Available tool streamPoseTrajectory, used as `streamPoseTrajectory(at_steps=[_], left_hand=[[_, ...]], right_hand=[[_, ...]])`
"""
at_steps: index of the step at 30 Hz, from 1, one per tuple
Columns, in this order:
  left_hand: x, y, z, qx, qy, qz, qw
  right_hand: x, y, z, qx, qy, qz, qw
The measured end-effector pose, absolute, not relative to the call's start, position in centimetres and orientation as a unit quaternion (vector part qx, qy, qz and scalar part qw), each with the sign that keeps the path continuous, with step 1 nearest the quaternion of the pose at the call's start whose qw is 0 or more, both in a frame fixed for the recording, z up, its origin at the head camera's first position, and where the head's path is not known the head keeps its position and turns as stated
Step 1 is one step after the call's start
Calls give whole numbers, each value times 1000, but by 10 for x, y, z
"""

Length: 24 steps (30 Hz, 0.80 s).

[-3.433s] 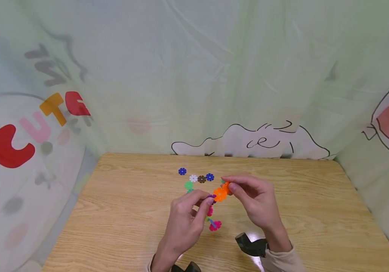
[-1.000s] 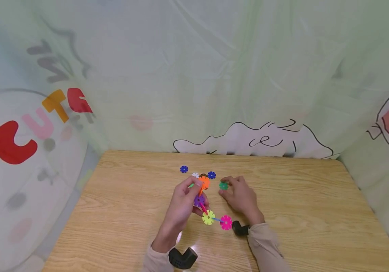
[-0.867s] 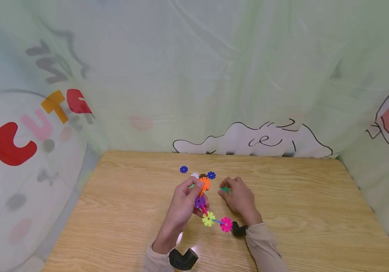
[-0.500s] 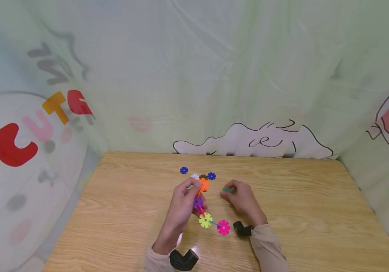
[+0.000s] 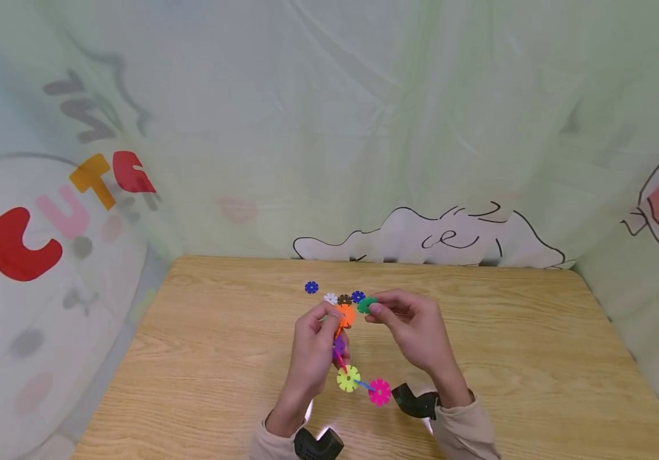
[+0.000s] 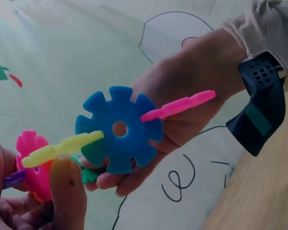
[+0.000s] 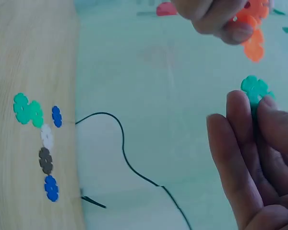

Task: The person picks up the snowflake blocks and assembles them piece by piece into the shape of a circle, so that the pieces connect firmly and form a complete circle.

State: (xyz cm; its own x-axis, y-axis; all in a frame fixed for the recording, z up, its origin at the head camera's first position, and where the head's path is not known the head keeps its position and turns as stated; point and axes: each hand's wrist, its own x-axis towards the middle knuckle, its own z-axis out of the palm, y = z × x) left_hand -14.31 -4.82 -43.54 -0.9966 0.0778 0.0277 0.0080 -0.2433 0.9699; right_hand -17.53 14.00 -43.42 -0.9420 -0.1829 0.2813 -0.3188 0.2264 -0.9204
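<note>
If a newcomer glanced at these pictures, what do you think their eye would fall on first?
Probably the chain of bright slotted discs at the lower middle of the head view, gripped by the left hand near its orange end. Next, perhaps, the green disc that the right hand pinches, just right of that end. The large red letter C on the cloth at far left also stands out.
</note>
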Motion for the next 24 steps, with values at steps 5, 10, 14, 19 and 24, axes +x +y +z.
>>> streamPoseTrajectory(at_steps=[5,10,14,19,24], left_hand=[[-141,-46,-434,50,618,785,5],[-140,-46,-433,54,618,785,-4],[-140,-46,-432,57,615,786,-2],[-139,-45,-431,55,618,785,-1],[-139,-46,-432,63,622,780,-4]], right_hand=[[-168,136,-428,201,-794,559,129],[-164,133,-425,220,-807,519,174],[-163,130,-424,243,-807,493,216],[-161,126,-423,281,-799,463,262],[-161,122,-424,292,-797,451,275]])
